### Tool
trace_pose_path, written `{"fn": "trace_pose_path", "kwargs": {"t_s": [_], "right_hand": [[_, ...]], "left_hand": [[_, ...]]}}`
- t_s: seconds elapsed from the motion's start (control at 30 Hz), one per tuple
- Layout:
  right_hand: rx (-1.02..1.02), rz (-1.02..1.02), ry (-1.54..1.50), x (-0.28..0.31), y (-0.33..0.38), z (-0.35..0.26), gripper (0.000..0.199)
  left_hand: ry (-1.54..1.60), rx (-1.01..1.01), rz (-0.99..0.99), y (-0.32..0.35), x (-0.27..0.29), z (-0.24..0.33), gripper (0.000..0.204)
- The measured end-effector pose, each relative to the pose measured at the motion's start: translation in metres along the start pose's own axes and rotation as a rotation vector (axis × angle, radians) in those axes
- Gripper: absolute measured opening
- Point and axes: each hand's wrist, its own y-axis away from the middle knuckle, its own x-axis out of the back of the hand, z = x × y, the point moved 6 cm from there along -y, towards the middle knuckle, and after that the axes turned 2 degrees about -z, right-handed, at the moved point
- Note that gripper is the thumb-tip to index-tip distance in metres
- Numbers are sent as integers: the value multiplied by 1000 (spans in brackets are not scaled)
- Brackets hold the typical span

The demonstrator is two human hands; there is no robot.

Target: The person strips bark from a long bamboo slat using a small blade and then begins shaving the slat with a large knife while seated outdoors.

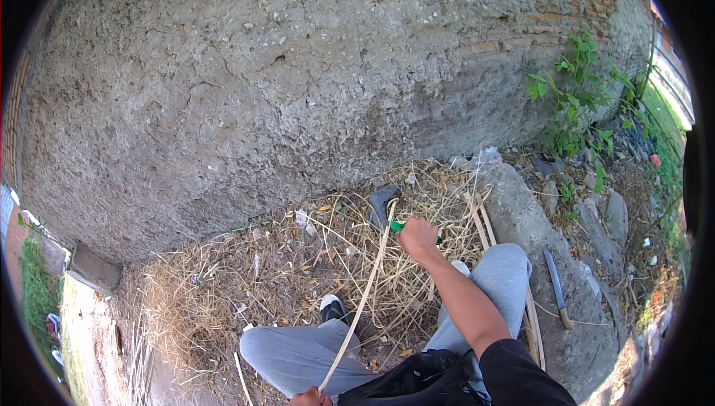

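A long pale strip, like split cane or bamboo, (pixel 356 313) runs from my lap up toward the wall. At the lower edge, my left hand (pixel 309 398), mostly cut off by the frame, is closed around the strip's near end. My right hand (pixel 418 238) makes a fist round a green tool (pixel 398 226), whose ends stick out on both sides. Most of that tool is hidden, so I cannot make out its kind. The green end lies against or very close to the strip near its far end. Just beyond sits a dark grey block-like object (pixel 381 203).
Shavings (pixel 402 287) litter the ground between my legs. On the stone ledge (pixel 514 197) at right lies a knife (pixel 555 287) with a wooden handle. More pale strips (pixel 480 220) lie beside my right knee. A rough wall (pixel 246 108) rises ahead, with a leafy plant (pixel 577 93) at right.
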Motion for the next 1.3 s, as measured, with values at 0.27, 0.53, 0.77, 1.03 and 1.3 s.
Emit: {"fn": "trace_pose_path", "kwargs": {"t_s": [0.27,0.53,0.77,1.03,1.3], "right_hand": [[-162,-18,61,-38,-15,92,24],[-225,-420,225,-58,2,65,38],[103,-124,-909,61,17,-44,45],[288,219,-1505,150,50,-62,44],[-117,156,-1858,109,13,-24,40]], "left_hand": [[61,-83,56,74,7,-23,22],[-26,292,354,59,70,-59,31],[-355,281,714,-30,139,-61,22],[-499,-198,1180,-149,210,44,21],[-355,-441,1111,-235,204,88,19]]}}
